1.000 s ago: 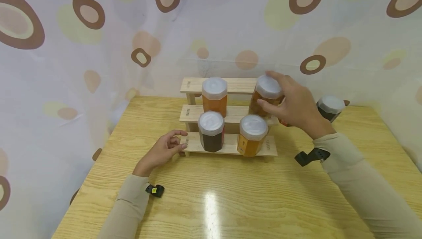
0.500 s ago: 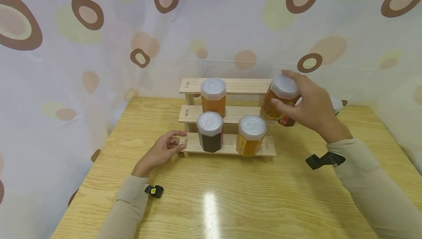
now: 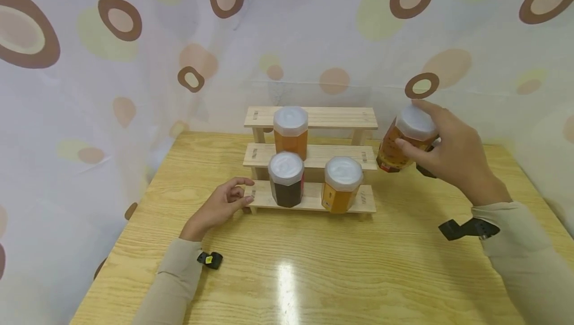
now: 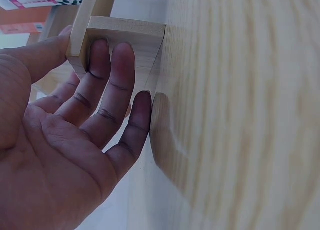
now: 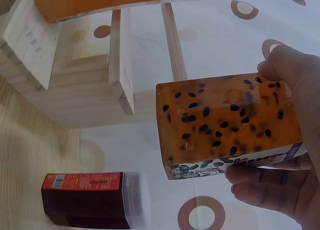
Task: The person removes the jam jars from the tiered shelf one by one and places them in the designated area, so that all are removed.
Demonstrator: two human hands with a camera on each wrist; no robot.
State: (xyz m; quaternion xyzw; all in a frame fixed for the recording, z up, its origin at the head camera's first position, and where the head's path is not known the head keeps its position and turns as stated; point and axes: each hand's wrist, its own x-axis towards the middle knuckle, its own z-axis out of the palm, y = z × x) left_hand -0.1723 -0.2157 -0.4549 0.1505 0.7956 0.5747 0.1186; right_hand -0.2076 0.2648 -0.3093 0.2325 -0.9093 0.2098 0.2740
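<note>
My right hand grips a clear jar with a frosted lid, off to the right of a three-step wooden rack. In the right wrist view the jar is amber with black seeds, thumb on one side and fingers on the other. My left hand pinches the left end of the rack's lowest shelf; the left wrist view shows the thumb above the board and fingers below. On the lowest shelf stand a dark jar and an amber jar; an orange jar stands on the middle shelf.
A dark jar with a red label stands on the wooden table, right of the rack; in the head view the held jar and right hand mostly hide what is there. A patterned curtain hangs close behind the rack.
My right hand has carried the seeded jar rightward from the right end of the rack and past it. My left hand stays at the lowest shelf's end.
</note>
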